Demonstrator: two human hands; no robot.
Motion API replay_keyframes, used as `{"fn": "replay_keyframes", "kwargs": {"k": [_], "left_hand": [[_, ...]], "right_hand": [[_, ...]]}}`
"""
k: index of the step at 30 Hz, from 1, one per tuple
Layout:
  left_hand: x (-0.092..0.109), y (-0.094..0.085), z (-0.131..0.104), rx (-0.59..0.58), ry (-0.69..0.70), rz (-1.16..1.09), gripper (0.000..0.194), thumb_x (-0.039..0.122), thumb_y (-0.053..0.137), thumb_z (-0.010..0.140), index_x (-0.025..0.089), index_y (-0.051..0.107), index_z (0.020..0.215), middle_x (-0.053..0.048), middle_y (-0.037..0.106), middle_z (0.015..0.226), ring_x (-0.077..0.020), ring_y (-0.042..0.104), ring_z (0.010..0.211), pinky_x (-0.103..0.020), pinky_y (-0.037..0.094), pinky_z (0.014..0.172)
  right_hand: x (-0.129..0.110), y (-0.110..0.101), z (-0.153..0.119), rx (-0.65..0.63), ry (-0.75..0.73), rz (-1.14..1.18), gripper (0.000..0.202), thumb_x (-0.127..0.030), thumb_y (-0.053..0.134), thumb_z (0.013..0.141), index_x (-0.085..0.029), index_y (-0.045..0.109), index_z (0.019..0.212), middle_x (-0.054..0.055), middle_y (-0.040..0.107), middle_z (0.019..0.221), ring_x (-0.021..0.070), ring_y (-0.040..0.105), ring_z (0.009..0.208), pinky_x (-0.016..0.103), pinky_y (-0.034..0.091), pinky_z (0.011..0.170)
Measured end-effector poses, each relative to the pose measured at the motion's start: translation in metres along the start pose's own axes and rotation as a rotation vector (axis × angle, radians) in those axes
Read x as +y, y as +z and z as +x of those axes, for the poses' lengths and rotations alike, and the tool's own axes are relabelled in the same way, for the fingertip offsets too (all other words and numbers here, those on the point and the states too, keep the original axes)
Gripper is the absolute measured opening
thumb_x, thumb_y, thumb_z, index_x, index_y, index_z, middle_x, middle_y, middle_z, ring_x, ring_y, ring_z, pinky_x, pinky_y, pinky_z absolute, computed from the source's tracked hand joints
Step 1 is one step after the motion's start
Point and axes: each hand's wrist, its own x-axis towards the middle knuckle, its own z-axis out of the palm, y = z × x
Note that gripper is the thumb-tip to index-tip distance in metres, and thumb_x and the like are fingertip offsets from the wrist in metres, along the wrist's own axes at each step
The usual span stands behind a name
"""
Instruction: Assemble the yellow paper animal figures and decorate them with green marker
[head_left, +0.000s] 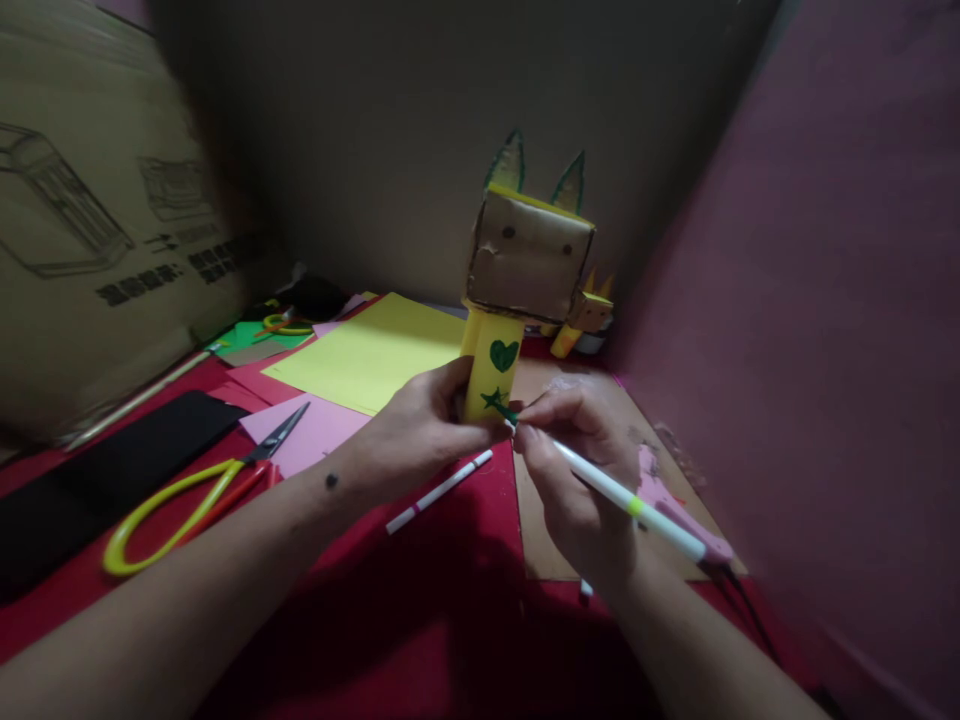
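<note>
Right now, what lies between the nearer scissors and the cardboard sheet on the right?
In the head view, the left forearm crosses above the red surface; past it, a slim white marker lies there, short of the cardboard sheet.

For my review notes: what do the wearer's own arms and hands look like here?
The left hand and right hand are ungloved. No sleeve, watch or bracelet shows on the left forearm or right forearm. A small, round dark spot marks the left forearm near the wrist.
</note>
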Motion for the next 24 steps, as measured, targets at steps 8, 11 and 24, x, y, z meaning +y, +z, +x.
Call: {"fn": "replay_keyframes", "kwargs": {"k": [8, 11, 24], "left_hand": [[0.0, 0.0002, -0.0008, 0.009, -0.013, -0.012, 0.034, 0.005, 0.075, 0.066, 0.014, 0.06, 0.095, 0.002, 0.064, 0.083, -0.0149, 0.06, 0.081, -0.026, 0.049, 0.073], [-0.0006, -0.0002, -0.0006, 0.006, -0.007, -0.014, 0.033, 0.006, 0.075, 0.066, 0.014, 0.06, 0.095, 0.001, 0.065, 0.084, -0.015, 0.061, 0.081, -0.027, 0.049, 0.073], [0.0, -0.0014, -0.0027, 0.022, -0.004, 0.022, 0.031, 0.007, 0.075, 0.068, 0.015, 0.061, 0.094, 0.001, 0.064, 0.085, -0.0146, 0.059, 0.081, -0.026, 0.048, 0.072]], "right_hand": [[0.0013, -0.0002, -0.0004, 0.013, -0.003, 0.044, 0.011, -0.012, 0.06, 0.082, -0.023, 0.06, 0.082, -0.002, 0.056, 0.08, 0.012, 0.053, 0.072, 0.029, 0.042, 0.064], [0.0013, -0.0009, -0.0009, 0.004, -0.003, 0.025, 0.011, -0.011, 0.06, 0.08, -0.022, 0.06, 0.081, -0.002, 0.057, 0.081, 0.0125, 0.053, 0.072, 0.03, 0.043, 0.066], [0.0038, -0.0006, 0.0002, 0.001, -0.013, 0.056, 0.012, -0.01, 0.059, 0.082, -0.022, 0.06, 0.083, -0.003, 0.055, 0.079, 0.012, 0.053, 0.073, 0.028, 0.042, 0.065]]}}
